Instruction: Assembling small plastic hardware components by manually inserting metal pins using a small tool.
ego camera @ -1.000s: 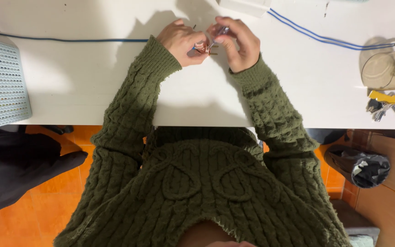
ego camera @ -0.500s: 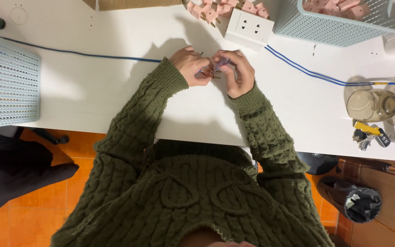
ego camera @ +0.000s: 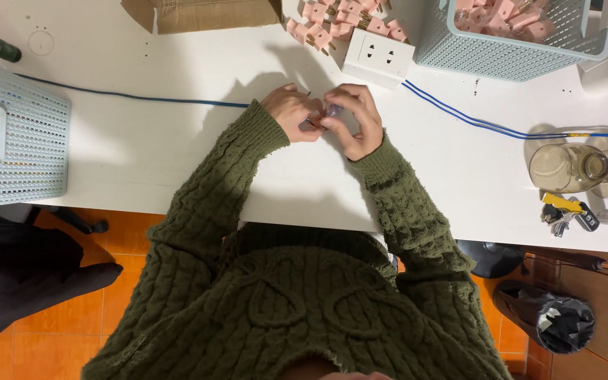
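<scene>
Both hands meet over the white table (ego camera: 142,155), sleeves in dark green knit. My left hand (ego camera: 291,112) pinches a small pink plug part (ego camera: 314,122) with metal pins. My right hand (ego camera: 355,121) closes on the same small piece from the other side, where a greyish bit (ego camera: 333,110) shows between the fingers. Just beyond the hands lies a white socket block (ego camera: 378,56) and a loose heap of pink plugs (ego camera: 339,20).
A pale blue basket (ego camera: 515,49) of pink plugs stands at the back right, a white-grey basket (ego camera: 15,148) at the left edge. A blue cable (ego camera: 473,121) crosses the table. Glass jars (ego camera: 571,167) and keys (ego camera: 564,212) sit right; cardboard box (ego camera: 212,13) at the back.
The view has tilted so that more of the table's far side shows: the socket block, plugs and baskets have come into view. The hands stay together on the small piece.
</scene>
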